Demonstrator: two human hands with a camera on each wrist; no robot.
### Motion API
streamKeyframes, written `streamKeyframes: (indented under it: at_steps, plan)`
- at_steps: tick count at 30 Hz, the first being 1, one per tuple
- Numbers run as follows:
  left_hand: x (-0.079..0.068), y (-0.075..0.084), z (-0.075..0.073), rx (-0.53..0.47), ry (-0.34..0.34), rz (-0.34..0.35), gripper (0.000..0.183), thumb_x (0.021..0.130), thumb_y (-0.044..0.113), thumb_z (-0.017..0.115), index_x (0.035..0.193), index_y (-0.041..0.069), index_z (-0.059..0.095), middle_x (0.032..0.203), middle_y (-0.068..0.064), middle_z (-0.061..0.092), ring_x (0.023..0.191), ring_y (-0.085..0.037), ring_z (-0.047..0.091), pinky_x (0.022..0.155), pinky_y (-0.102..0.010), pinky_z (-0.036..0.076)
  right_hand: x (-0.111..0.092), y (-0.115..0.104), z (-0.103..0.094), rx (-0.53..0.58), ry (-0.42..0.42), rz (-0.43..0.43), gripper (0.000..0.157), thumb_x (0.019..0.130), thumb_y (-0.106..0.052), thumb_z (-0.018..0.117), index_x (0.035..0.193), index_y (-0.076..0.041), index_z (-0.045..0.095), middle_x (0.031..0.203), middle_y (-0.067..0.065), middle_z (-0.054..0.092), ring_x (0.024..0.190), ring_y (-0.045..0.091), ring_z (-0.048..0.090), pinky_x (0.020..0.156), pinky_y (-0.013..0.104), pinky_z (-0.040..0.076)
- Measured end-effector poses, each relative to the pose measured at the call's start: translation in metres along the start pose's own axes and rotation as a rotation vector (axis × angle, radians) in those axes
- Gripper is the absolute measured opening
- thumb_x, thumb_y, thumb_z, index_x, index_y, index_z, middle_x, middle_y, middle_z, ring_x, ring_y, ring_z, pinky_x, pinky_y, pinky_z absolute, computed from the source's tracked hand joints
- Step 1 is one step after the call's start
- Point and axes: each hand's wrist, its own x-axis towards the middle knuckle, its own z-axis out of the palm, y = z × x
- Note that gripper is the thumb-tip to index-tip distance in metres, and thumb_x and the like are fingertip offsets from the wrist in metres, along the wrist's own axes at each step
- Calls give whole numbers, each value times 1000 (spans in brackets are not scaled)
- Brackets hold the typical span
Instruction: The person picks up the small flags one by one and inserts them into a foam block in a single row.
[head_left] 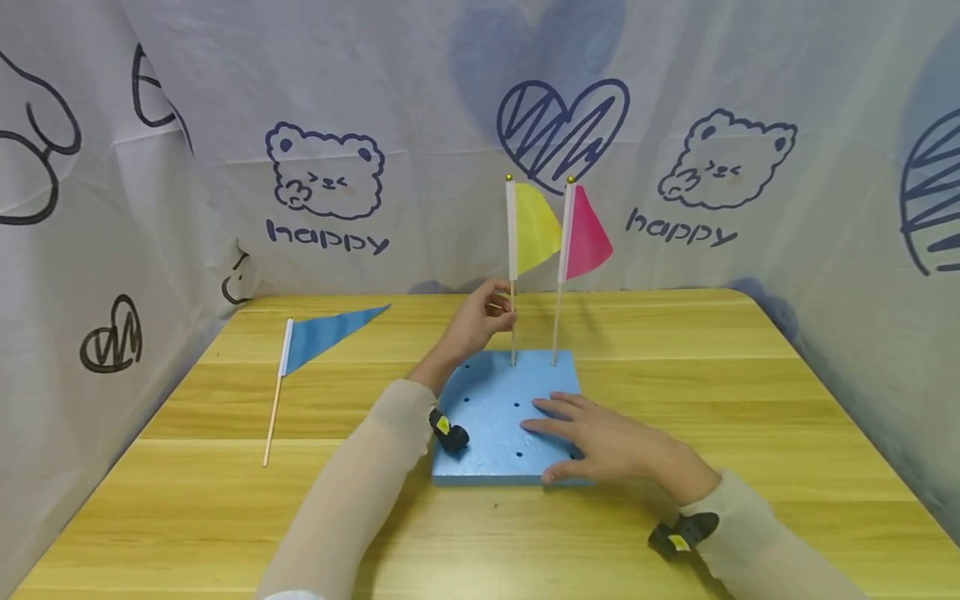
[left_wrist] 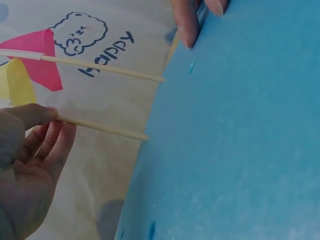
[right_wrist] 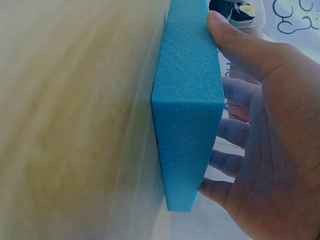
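Observation:
A blue foam board (head_left: 487, 433) with several small holes lies on the table. Two flags stand upright along its far edge: a yellow flag (head_left: 534, 229) and, to its right, a pink flag (head_left: 587, 237). My left hand (head_left: 480, 321) pinches the yellow flag's wooden stick between thumb and fingers, and in the left wrist view that stick (left_wrist: 105, 128) meets the board. My right hand (head_left: 600, 437) rests on the board's right front part with its fingers spread. In the right wrist view the thumb (right_wrist: 240, 42) and fingertips touch the board's top face.
A blue pennant flag (head_left: 326, 337) on a wooden stick lies on the left of the wooden table (head_left: 712, 375). Behind the table hangs a white curtain (head_left: 442, 200) with bear and heart drawings. Dark wrist cameras sit on both sleeves.

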Motion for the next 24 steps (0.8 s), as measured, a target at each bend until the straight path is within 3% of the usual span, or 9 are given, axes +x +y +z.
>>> streamKeyframes:
  at_steps: [17, 24]
  plan:
    - [-3, 0, -2, -28, 6, 8, 34, 93, 1, 65, 125, 5, 54, 104, -14, 58, 94, -27, 61, 83, -37, 57, 0, 1, 0, -3, 4, -15, 76, 88, -70, 51, 151, -29, 40, 159, 4, 27, 145, 35, 18, 111, 58, 26]
    - [-3, -2, -5, -11, 7, 3, 32, 93, 3, 66, 122, 4, 55, 105, -14, 59, 92, -26, 63, 80, -34, 57, 1, 2, 1, -11, 6, -23, 77, 87, -72, 50, 150, -29, 40, 158, 4, 28, 145, 35, 19, 111, 58, 27]
